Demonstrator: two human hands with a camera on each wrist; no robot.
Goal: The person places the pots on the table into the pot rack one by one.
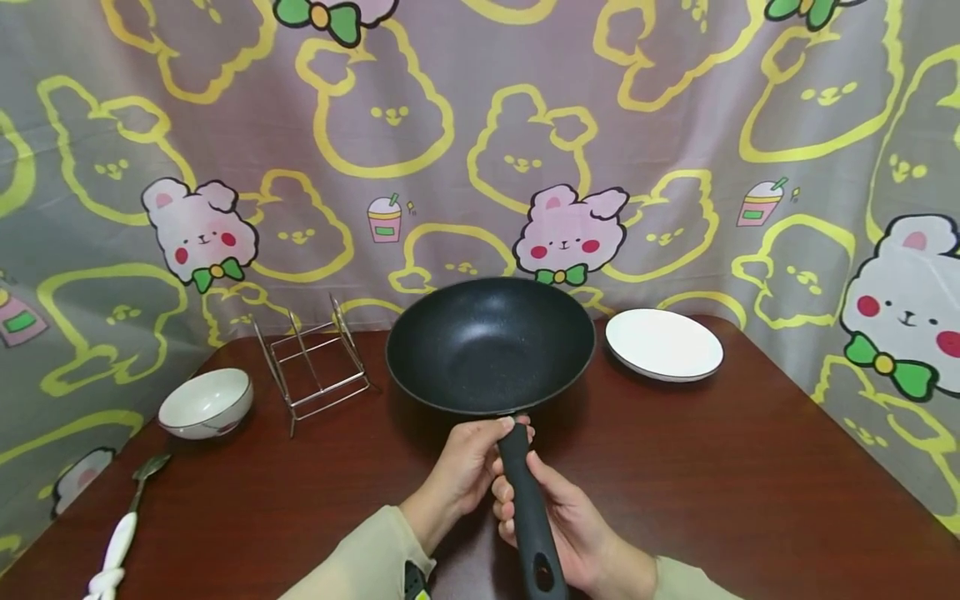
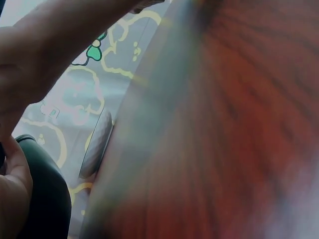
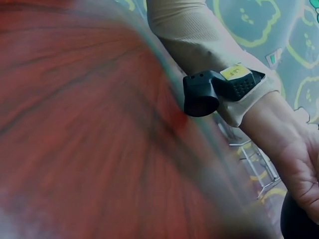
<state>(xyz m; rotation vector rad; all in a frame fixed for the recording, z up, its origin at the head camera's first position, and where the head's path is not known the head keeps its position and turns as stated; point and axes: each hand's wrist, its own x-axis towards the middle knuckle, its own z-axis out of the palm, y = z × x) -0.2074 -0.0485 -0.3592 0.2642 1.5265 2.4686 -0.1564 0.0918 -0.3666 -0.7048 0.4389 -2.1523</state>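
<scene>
A black wok (image 1: pixel 491 346) with a long dark handle (image 1: pixel 531 500) is held above the table in the head view, its hollow facing the camera. My left hand (image 1: pixel 467 462) grips the handle close to the bowl, thumb on top. Lower down, my right hand (image 1: pixel 562 517) wraps its fingers round the same handle from the right. Part of the wok (image 2: pixel 47 194) shows at the lower left of the left wrist view. Its dark edge (image 3: pixel 295 219) also appears at the lower right of the right wrist view.
On the brown table (image 1: pixel 712 467) a white plate (image 1: pixel 663 343) lies at the back right. To the left stand a wire rack (image 1: pixel 315 367) and a white bowl (image 1: pixel 206 404). A white-handled spoon-like utensil (image 1: pixel 123 533) lies at the near left. A patterned curtain (image 1: pixel 465 117) hangs behind.
</scene>
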